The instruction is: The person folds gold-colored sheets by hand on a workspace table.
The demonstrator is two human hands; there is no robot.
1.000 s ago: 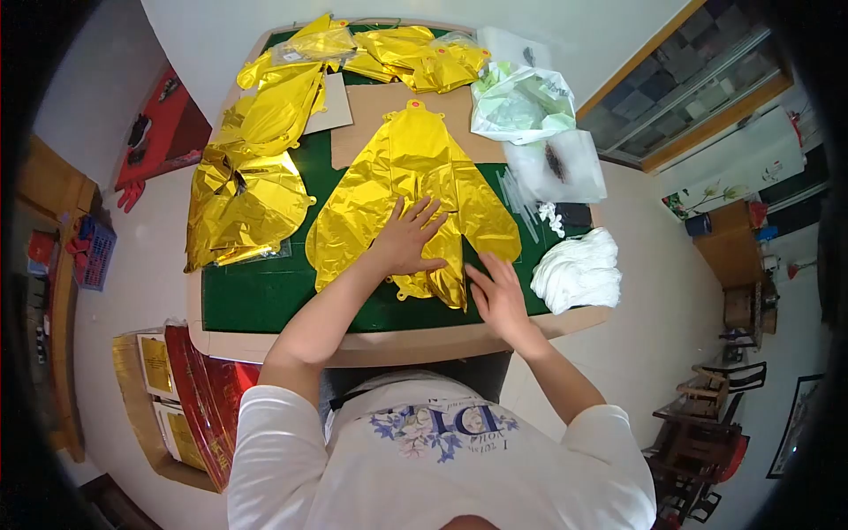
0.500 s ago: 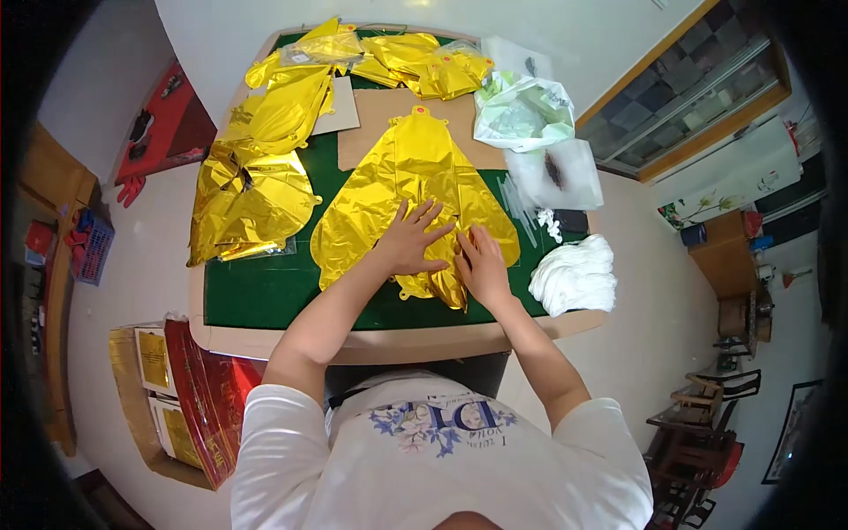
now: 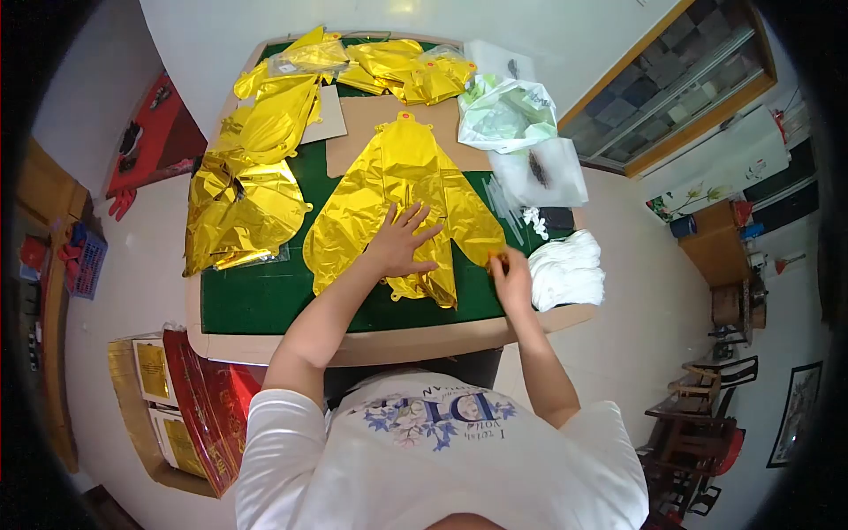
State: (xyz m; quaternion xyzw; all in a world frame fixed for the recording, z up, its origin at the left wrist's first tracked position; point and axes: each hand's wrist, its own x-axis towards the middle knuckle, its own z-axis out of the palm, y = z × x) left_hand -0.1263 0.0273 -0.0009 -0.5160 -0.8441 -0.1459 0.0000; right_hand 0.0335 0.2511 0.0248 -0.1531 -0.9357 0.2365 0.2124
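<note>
A gold foil balloon [image 3: 408,159], uninflated and partly folded, lies on the green tabletop [image 3: 256,300]. My left hand [image 3: 402,245] rests flat on its middle with the fingers spread. At the balloon's lower right corner, my right hand [image 3: 511,276] pinches the foil edge between thumb and fingers. A small tab with a red dot tops the balloon at its far end. Small looped tabs show along its near edge, below my left hand.
More gold foil balloons [image 3: 243,208] lie along the left and far edges. A plastic bag [image 3: 508,115], clear straws [image 3: 503,208], a dark box [image 3: 556,219] and white gloves or cloth [image 3: 568,272] sit at the right. Flat cardboard [image 3: 353,132] lies beyond the balloon.
My right hand has moved right, from the balloon's lower middle to its right corner, and closed on the edge. The right flap has shifted. My left hand stays spread on the foil.
</note>
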